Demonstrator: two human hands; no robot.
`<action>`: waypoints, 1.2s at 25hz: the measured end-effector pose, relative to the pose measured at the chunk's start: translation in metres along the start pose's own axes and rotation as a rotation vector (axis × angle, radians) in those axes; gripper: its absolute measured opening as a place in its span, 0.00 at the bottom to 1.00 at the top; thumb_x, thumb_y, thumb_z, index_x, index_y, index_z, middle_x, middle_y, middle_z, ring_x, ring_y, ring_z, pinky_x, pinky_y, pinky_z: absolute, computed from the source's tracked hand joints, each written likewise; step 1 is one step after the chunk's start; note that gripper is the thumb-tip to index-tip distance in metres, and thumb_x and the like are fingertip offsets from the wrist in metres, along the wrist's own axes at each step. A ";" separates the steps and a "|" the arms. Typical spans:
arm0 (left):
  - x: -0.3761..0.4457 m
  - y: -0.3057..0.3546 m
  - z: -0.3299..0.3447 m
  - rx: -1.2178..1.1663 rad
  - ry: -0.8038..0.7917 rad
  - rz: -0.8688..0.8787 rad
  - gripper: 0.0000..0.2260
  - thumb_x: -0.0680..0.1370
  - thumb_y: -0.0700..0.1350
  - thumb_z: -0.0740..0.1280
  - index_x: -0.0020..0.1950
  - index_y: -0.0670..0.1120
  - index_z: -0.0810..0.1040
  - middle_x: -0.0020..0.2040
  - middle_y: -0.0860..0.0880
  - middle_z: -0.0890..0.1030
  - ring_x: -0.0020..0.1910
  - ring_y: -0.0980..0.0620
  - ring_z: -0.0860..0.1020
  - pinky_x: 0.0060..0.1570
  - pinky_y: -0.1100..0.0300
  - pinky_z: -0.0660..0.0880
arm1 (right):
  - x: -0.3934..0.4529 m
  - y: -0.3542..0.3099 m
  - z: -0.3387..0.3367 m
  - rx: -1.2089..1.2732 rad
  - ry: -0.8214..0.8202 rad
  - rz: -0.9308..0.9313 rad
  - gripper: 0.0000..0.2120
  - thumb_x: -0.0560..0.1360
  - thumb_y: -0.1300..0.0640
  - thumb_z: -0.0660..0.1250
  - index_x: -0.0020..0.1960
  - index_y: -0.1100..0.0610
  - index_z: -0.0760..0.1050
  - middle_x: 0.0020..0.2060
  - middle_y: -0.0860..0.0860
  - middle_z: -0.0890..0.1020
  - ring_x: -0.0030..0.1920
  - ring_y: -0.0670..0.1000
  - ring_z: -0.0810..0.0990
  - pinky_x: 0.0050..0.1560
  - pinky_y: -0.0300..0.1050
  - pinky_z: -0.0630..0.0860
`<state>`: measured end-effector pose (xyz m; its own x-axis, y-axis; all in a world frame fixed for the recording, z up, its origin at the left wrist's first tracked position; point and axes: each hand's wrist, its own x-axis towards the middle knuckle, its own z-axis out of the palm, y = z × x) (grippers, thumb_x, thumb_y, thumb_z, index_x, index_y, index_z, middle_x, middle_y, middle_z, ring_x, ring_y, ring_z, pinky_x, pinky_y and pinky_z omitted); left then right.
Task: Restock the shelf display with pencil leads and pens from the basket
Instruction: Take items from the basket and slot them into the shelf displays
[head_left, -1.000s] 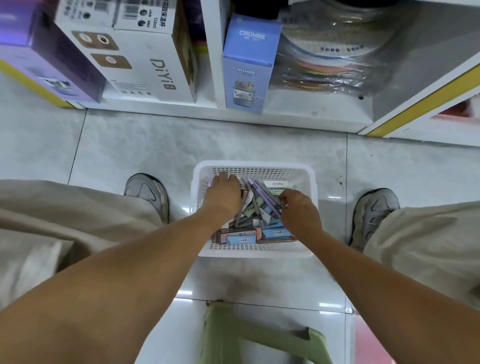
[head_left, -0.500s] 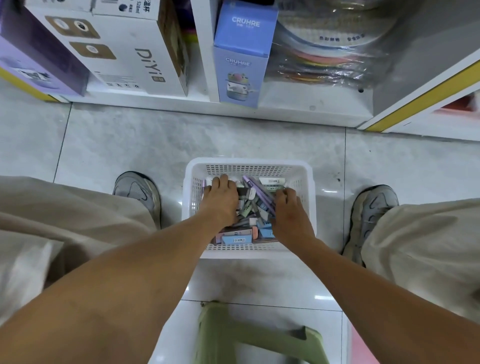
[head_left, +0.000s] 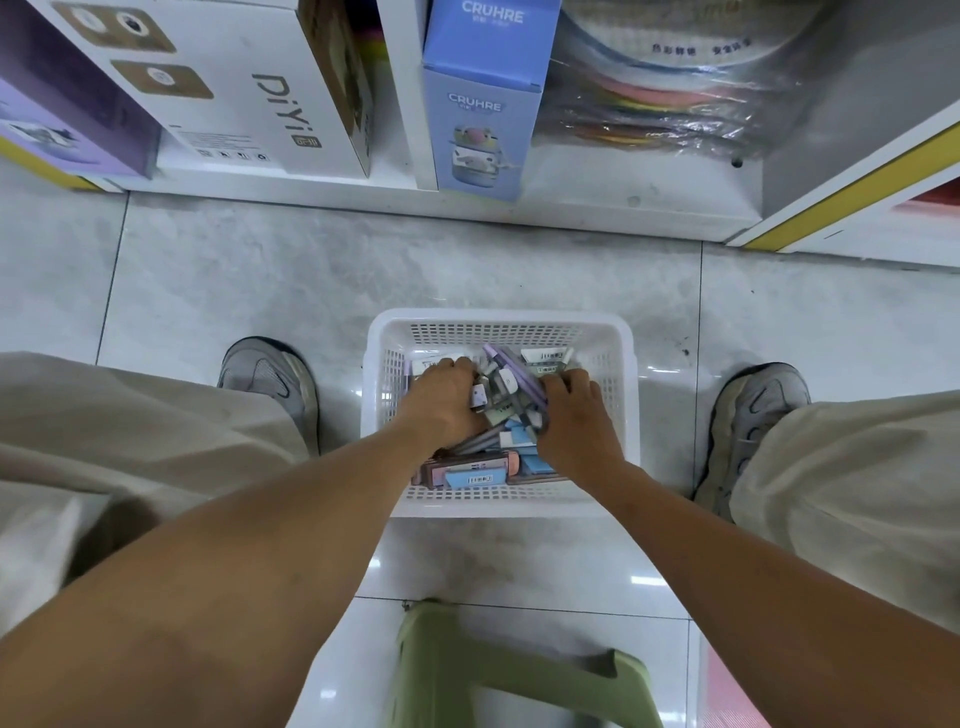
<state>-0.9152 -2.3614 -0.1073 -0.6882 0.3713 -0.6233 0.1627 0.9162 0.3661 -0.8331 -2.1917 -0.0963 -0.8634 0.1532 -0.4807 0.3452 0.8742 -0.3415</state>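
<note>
Reaching into a white plastic basket (head_left: 613, 338) set on the tiled floor between two grey shoes, a person seated on a green stool (head_left: 519, 670) sorts through a jumble of small stationery packs. The left hand (head_left: 441, 397) lies knuckles-up over the far left of the pile, fingers curled down into it; what they have closed on, if anything, cannot be told from this angle. The right hand (head_left: 576, 421) presses against a bundle of purple pens (head_left: 511, 374) that runs diagonally across the heap, its fingers bent around the bundle's right side, seemingly closing on it, though a firm hold is not confirmed. Flat pink and blue packs with barcode labels (head_left: 475, 475) lie along the near wall of the basket, just under both wrists and untouched. The step appears to be gathering stock for the shelf (head_left: 597, 208) ahead, where a blue CRUHRE box (head_left: 483, 109) and a white DiYi box (head_left: 249, 88) stand. Done well, each hand would take one kind of item only, lift straight up clear of the mesh walls, and keep the loose packs from spilling.
</note>
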 end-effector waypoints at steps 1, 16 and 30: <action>0.000 0.001 -0.003 -0.034 -0.045 -0.017 0.24 0.70 0.50 0.75 0.61 0.44 0.69 0.46 0.49 0.73 0.49 0.47 0.75 0.41 0.57 0.71 | 0.001 0.001 0.000 0.013 0.006 -0.005 0.22 0.71 0.61 0.71 0.63 0.60 0.71 0.59 0.58 0.71 0.58 0.58 0.71 0.55 0.51 0.75; -0.034 0.016 -0.062 -0.726 -0.078 0.007 0.14 0.68 0.35 0.78 0.50 0.44 0.81 0.39 0.50 0.85 0.35 0.53 0.84 0.33 0.61 0.78 | -0.009 0.000 -0.044 -0.017 -0.034 -0.054 0.23 0.71 0.66 0.67 0.66 0.60 0.70 0.59 0.56 0.73 0.57 0.57 0.75 0.54 0.51 0.77; -0.112 0.128 -0.207 -1.252 -0.105 0.036 0.10 0.69 0.33 0.76 0.49 0.35 0.82 0.43 0.37 0.85 0.41 0.41 0.85 0.39 0.50 0.82 | -0.063 -0.064 -0.256 0.850 -0.572 -0.145 0.15 0.71 0.55 0.77 0.56 0.56 0.81 0.49 0.53 0.85 0.47 0.51 0.84 0.42 0.40 0.77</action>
<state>-0.9637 -2.3171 0.1518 -0.6284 0.4562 -0.6301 -0.6409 0.1556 0.7517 -0.8950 -2.1392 0.1626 -0.6898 -0.3640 -0.6258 0.5896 0.2192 -0.7774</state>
